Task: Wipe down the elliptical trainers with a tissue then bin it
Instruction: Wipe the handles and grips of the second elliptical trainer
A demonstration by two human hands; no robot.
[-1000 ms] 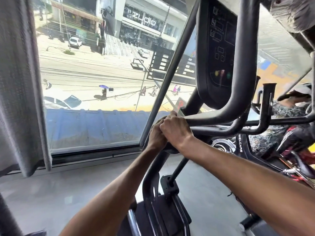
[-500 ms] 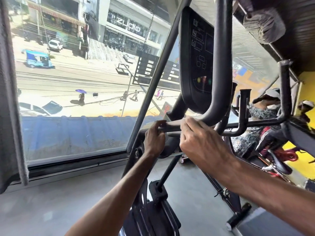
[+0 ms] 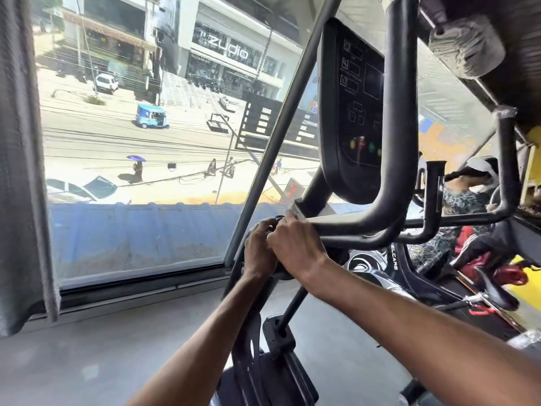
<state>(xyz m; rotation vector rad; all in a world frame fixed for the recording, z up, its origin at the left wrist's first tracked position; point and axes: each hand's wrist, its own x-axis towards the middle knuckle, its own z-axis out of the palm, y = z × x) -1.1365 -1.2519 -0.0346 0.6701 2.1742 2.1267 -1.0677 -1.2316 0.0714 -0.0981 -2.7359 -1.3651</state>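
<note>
Street-facing window (image 3: 146,136) fills the upper left, grey floor (image 3: 102,347) below it. We stand at the elliptical trainer (image 3: 317,187), its console (image 3: 351,112) at upper right. Both hands meet at frame centre, where the handlebar (image 3: 339,222) joins the post. L hand (image 3: 259,253) curls round the dark joint, prob. to steady the frame. R hand (image 3: 295,244) wraps over the bar, touching the L, fingers bent onto the metal as if for rubbing. Tissue isn't visible; can't tell if it's bunched under the R palm. Wiping prob. still under way; no bin in view.
</note>
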